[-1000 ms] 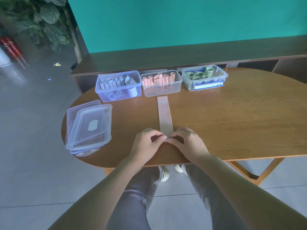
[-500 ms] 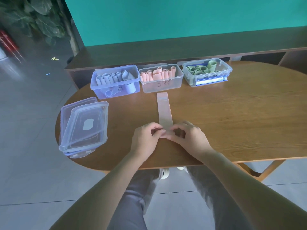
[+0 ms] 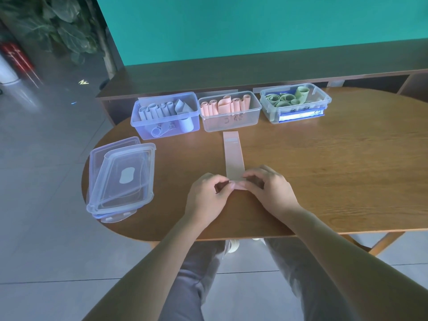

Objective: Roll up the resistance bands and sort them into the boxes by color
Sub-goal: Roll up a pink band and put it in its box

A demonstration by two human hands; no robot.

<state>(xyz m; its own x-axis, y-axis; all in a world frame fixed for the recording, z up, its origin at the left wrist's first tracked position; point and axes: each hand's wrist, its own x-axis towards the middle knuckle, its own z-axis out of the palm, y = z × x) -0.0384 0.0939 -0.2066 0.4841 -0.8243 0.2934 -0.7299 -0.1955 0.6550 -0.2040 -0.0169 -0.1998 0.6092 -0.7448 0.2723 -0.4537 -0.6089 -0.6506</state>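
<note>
At the left edge of the oval wooden table (image 3: pixel 324 170), a stack of clear plastic lids (image 3: pixel 121 179) is seen lying flat. Behind it, three open plastic boxes are lined up along the far side: a bluish box of pale lilac rolls (image 3: pixel 165 115), a clear box of pink rolls (image 3: pixel 230 111) and a clear box of green rolls (image 3: pixel 294 103).

A flat pink resistance band (image 3: pixel 233 156) is laid out lengthwise on the table, its far end just short of the pink box and its near end gathered between the hands. That near end is pinched by the curled fingertips of the left hand (image 3: pixel 208 193) on one side and by those of the right hand (image 3: pixel 269 188) on the other; the first turn of a roll appears to be started there.

The band is judged to be light, thin, limp and springy, so a loose roll would probably unwind. It is best held at both edges of the rolled end, with even pressure kept on, and the finished roll pinched across its width for carrying to the pink box.
</note>
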